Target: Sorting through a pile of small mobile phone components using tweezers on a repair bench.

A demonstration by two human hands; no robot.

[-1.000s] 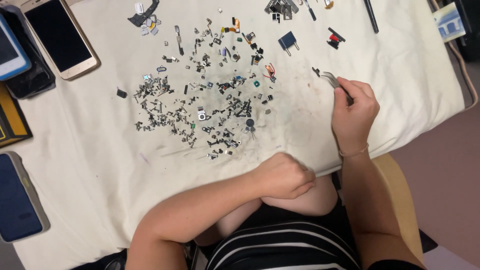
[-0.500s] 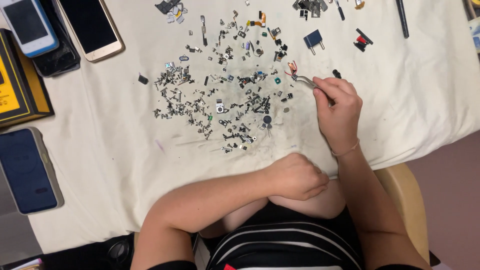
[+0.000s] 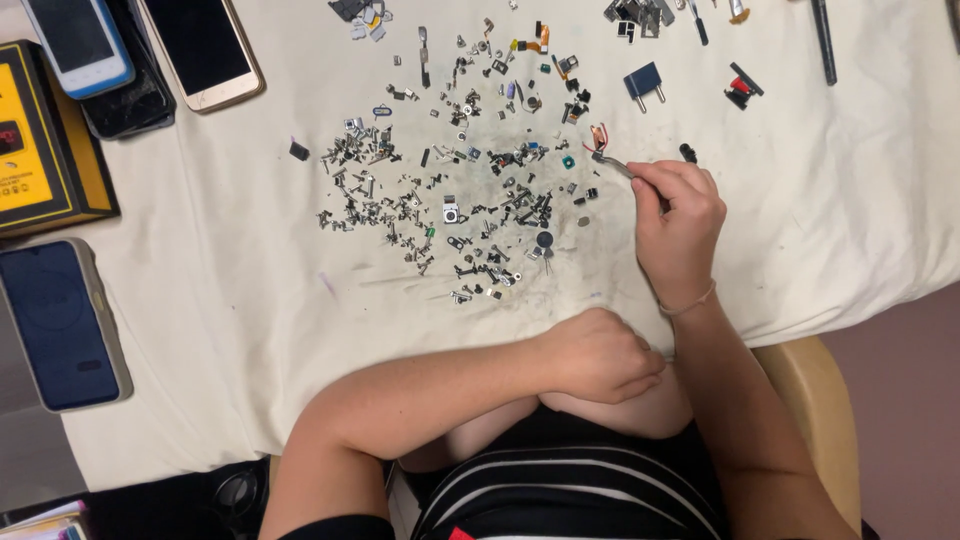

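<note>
- While the right hand (image 3: 678, 225) keeps its grip pinched on slim tweezers (image 3: 612, 163), their tips touch a small copper coil (image 3: 598, 137) at the edge of the scattered tiny parts (image 3: 450, 200) on the white-clothed surface (image 3: 250, 330).
- The left hand (image 3: 598, 355) rests clenched, holding nothing, at the surface's near edge.

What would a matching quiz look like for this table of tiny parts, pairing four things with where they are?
Things:
1. tweezers
2. gold-edged phone
3. dark blue phone
4. left hand

Places:
A. closed in a fist at the near edge of the cloth
B. far left, near side of the table
C. pinched in the right hand
D. top left, screen up

Pairs: 1-C, 2-D, 3-B, 4-A
</note>
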